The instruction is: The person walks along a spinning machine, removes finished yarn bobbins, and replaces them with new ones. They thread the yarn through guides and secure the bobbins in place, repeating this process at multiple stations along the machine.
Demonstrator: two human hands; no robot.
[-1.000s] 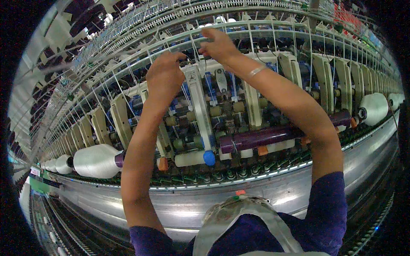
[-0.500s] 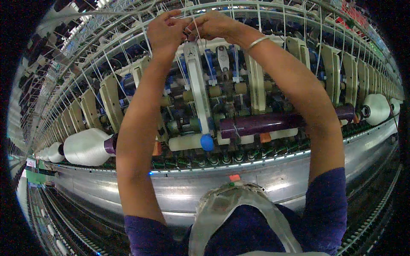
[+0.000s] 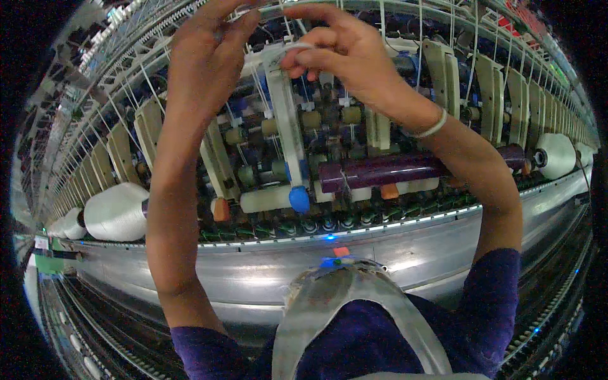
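Both my arms reach up to the spinning frame. My right hand [image 3: 351, 54] pinches a loose white strand [image 3: 299, 46] between thumb and fingers, its index finger stretched toward the left. My left hand [image 3: 206, 63] is at the top edge, fingers bent together near the rail; what they hold, if anything, I cannot make out. Between and below the hands stands a long pale lever arm [image 3: 286, 120] with a blue end [image 3: 299, 199]. Right of this end, a glossy purple tube [image 3: 386, 173] lies across the machine under my right forearm.
A large white yarn package [image 3: 117, 212] sits at the left and another white package [image 3: 557, 155] at the right. Beige brackets [image 3: 444, 88] stand in a row. A metal ledge [image 3: 253, 272] runs along the front. Taut white strands hang from above.
My hands have moved apart: the left one up and leftward, the right one downward and rightward. A loose white strand now shows in my right fingers. The view has shifted slightly.
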